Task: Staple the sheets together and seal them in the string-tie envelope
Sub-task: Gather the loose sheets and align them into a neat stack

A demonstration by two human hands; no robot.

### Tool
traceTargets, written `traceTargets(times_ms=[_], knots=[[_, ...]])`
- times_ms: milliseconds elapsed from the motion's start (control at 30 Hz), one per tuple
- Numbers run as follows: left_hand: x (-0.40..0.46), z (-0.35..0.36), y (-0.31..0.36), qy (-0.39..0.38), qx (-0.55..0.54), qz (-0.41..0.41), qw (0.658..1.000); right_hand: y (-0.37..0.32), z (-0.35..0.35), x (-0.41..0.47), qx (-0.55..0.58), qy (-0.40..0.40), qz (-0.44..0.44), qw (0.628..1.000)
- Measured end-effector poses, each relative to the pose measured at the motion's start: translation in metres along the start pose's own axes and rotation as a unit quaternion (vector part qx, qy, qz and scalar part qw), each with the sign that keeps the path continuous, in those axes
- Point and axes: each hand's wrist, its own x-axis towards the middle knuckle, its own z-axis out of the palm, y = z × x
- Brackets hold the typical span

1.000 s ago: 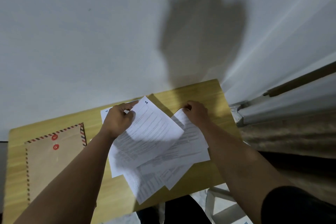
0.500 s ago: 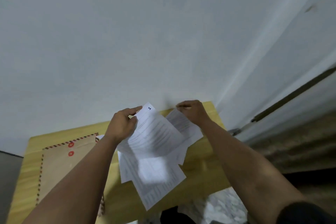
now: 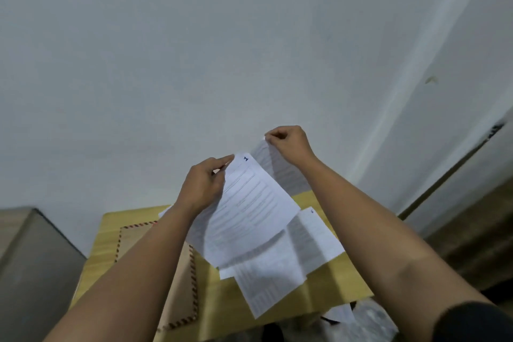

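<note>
1. Left hand is up off the table, fingers and thumb curled onto the upper left edge of the top sheet; that sheet carries a handwritten "1" at its top corner.
2. Right hand is higher and farther back, pinching the top corner of a second printed sheet, which hangs behind the page marked "1".
3. Both held sheets tilt down toward the tabletop, their lower parts overlapping the loose pages below.
4. On the wooden table more printed sheets lie fanned out and overlapping, none squared up; one on the right shows a small handwritten mark at its top corner, too small to read.
5. The envelope, tan with a red-and-dark striped border, lies flat on the left part of the table, largely hidden under the left forearm. Its string-tie buttons are covered from this angle.
6. The near edge of the fanned sheets sits just right of the envelope's striped right border; I cannot tell whether they touch.
7. A grey cabinet stands left of the table, and a pale wall fills the background.
8. A dark sleeve shows on the right arm at the lower right corner.
9. Below the table's near right edge something pale and blurred is visible, not identifiable.
</note>
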Motion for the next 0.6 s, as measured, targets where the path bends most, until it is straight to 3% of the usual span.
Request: traceTargets(times_ms=[100, 300, 600], knots=[[-0.006, -0.019, 0.012, 0.025, 0.000, 0.022, 0.999, -0.031, 0.008, -0.013, 0.071, -0.041, 0.028, 0.996], [-0.019, -0.045, 0.022, 0.049, 0.001, 0.047, 0.998, -0.073, 0.017, -0.036, 0.148, -0.195, 0.090, 0.965], [-0.025, -0.063, 0.023, 0.061, 0.039, 0.051, 0.996, -0.098, 0.034, -0.050, 0.165, -0.234, 0.082, 0.955]])
